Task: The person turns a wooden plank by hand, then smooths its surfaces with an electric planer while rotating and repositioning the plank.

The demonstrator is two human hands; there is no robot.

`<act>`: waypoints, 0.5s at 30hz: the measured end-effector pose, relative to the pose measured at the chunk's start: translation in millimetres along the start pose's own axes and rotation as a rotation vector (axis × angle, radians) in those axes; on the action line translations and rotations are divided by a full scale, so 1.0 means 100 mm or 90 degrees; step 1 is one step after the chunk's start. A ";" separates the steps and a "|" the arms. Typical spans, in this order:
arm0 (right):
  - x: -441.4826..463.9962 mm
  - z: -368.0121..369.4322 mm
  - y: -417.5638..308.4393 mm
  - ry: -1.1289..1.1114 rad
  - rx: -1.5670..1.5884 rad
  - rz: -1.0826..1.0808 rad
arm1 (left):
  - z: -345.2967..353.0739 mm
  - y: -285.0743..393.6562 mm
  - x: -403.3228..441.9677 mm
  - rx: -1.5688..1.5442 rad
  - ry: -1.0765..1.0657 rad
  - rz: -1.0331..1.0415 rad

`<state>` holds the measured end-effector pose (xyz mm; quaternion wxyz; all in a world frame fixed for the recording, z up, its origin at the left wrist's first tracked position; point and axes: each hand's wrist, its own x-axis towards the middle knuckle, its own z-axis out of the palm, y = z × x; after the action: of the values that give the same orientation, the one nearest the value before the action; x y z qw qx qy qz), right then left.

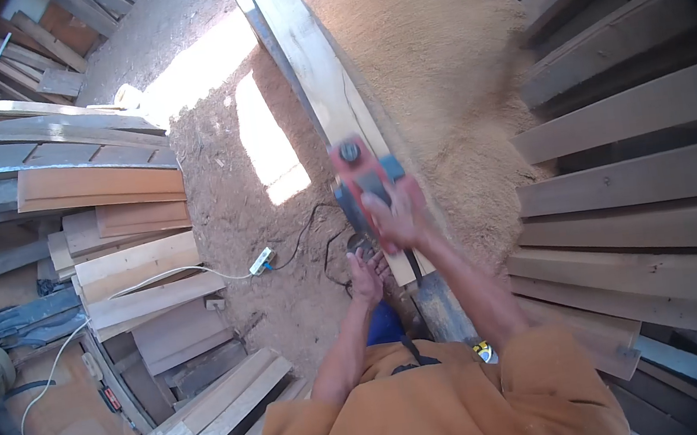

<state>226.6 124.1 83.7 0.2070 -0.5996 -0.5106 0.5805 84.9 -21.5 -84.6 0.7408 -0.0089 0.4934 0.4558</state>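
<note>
My right hand (399, 218) is wrapped around the handle of a red electric planer (353, 170), which rests on a long pale wooden plank (304, 53). The planer has a black front knob and looks slightly blurred. The plank runs away from me along a narrow wooden bench (447, 310). Left of the planer, my left hand (366, 276) is beside the plank's near end with its fingers apart, holding nothing I can see. A dark cord (300, 245) runs leftward across the ground from near the bench.
Pale shavings (442, 58) cover the ground right of the bench. Stacked boards (630, 174) line the right side, and more boards (146, 268) lie on the left. On the dirt floor sits a power strip (262, 261) with a white extension cord (173, 274).
</note>
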 end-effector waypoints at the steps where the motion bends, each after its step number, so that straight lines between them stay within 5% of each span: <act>1: -0.26 0.14 0.42 0.022 0.002 -0.076 | -0.07 -0.02 0.05 -0.027 -0.067 0.027; 3: -1.13 0.22 0.65 0.008 0.040 -0.101 | -0.46 -0.22 0.36 -0.051 -0.171 0.077; 6: -2.08 0.45 1.15 0.053 0.047 -0.093 | -0.28 -0.15 0.20 0.023 0.027 0.030; 10: -2.11 0.48 1.13 0.050 0.018 -0.021 | -0.49 -0.31 0.35 0.056 0.040 0.047; 15: -0.94 0.45 0.67 0.123 0.043 -0.156 | -1.03 -0.56 0.66 -0.282 -0.325 -0.008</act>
<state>229.0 2.5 62.2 0.3444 -0.5787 -0.5378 0.5072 55.0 -57.6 -211.0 0.8234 -0.0584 0.1811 0.5346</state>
